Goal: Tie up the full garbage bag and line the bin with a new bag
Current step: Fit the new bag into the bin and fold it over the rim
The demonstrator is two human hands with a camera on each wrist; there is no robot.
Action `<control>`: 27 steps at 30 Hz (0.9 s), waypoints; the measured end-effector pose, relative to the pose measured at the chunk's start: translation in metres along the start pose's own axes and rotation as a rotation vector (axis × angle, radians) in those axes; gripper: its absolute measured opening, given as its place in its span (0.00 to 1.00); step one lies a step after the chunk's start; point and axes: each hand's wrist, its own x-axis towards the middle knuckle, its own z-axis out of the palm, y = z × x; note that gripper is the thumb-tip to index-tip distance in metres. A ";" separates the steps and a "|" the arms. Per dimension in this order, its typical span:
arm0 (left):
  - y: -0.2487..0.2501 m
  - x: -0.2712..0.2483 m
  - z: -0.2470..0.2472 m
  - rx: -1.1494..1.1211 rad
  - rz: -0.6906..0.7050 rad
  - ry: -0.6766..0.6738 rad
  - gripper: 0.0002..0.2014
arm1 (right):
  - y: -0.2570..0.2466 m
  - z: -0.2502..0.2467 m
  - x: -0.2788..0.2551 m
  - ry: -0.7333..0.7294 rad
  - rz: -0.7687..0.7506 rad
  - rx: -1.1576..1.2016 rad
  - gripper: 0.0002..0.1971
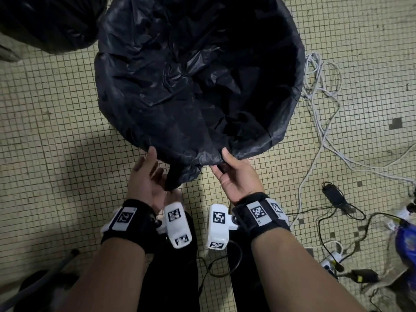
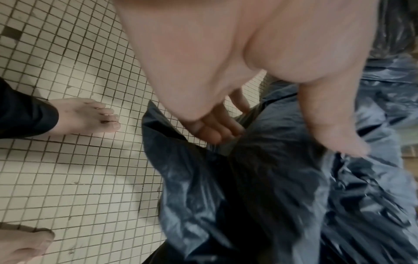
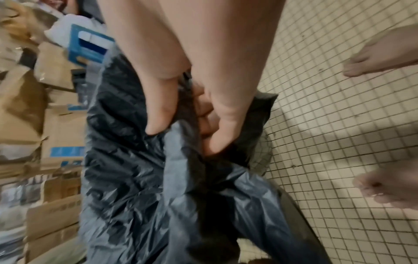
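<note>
A new black bag (image 1: 180, 97) is spread wide over the bin, which it hides. Its mouth gapes at the right. My right hand (image 1: 231, 170) pinches the near rim of the bag (image 3: 135, 178) between thumb (image 3: 158, 114) and fingers. My left hand (image 1: 144, 174) is at the near rim too, palm turned inward. Its fingers (image 2: 214, 128) are loosely extended against a hanging fold of the bag (image 2: 248, 196), with the thumb (image 2: 334, 125) lying over the plastic. The full black garbage bag (image 1: 51, 21) sits on the floor at the far left.
White cables (image 1: 322, 91) and black power adapters (image 1: 335, 194) sprawl over the tiled floor to the right. Cardboard boxes (image 3: 52, 125) are stacked beyond the bin. My bare feet (image 2: 86, 116) stand close to the bag. A grey pole (image 1: 45, 273) lies at lower left.
</note>
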 end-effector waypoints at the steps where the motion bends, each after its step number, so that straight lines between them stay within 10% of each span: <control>1: -0.004 -0.007 -0.002 0.036 -0.023 0.072 0.38 | -0.001 -0.001 0.000 -0.010 0.000 -0.008 0.42; 9: -0.043 -0.039 0.042 0.127 -0.124 -0.117 0.20 | -0.019 -0.020 -0.002 0.014 0.007 -0.149 0.32; 16: -0.040 -0.031 0.078 0.151 -0.073 0.115 0.17 | -0.057 -0.023 0.007 0.230 -0.258 -0.338 0.27; 27: -0.037 -0.008 0.095 0.228 -0.117 0.261 0.16 | -0.058 -0.003 0.038 0.371 -0.275 -0.569 0.20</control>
